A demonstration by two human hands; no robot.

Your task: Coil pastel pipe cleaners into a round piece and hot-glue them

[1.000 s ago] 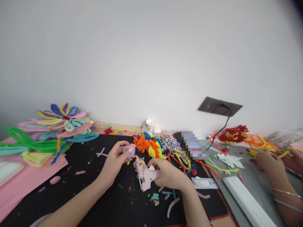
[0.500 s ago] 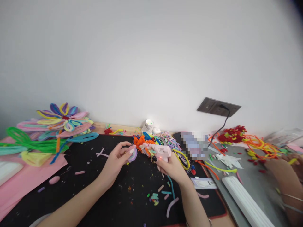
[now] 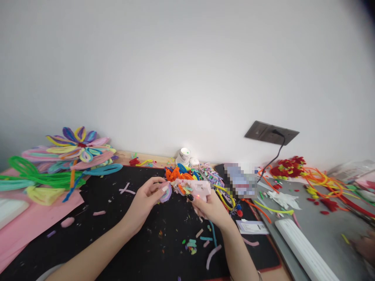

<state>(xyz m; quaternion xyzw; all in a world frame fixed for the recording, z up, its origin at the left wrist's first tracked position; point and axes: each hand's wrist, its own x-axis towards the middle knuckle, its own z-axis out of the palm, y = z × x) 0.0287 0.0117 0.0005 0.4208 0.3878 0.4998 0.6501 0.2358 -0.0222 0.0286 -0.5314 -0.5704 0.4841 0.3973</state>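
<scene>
My left hand [image 3: 149, 197] pinches a small pastel looped piece [image 3: 166, 193] of pink, lilac and pale blue between thumb and fingers, above the black mat [image 3: 117, 238]. My right hand [image 3: 206, 207] is wrapped round a pale pink glue gun [image 3: 200, 187] with a small red light. The gun's nozzle end points left, close to the pastel piece; colourful bits behind it make its tip hard to see. Orange and blue fuzzy stems [image 3: 175, 172] lie just beyond both hands.
Fuzzy flowers [image 3: 82, 146] and green loops [image 3: 43, 175] lie left. A white cup [image 3: 184, 156] stands by the wall. Rightward are a blurred-out phone [image 3: 240, 181], a white bar [image 3: 304, 248], red pieces [image 3: 288, 167] and another person's hand [image 3: 365, 248] at the edge.
The pastel piece and my left hand have shifted slightly right, nearer the glue gun's nozzle. The other person's arm has drawn back toward the lower right, uncovering red pieces.
</scene>
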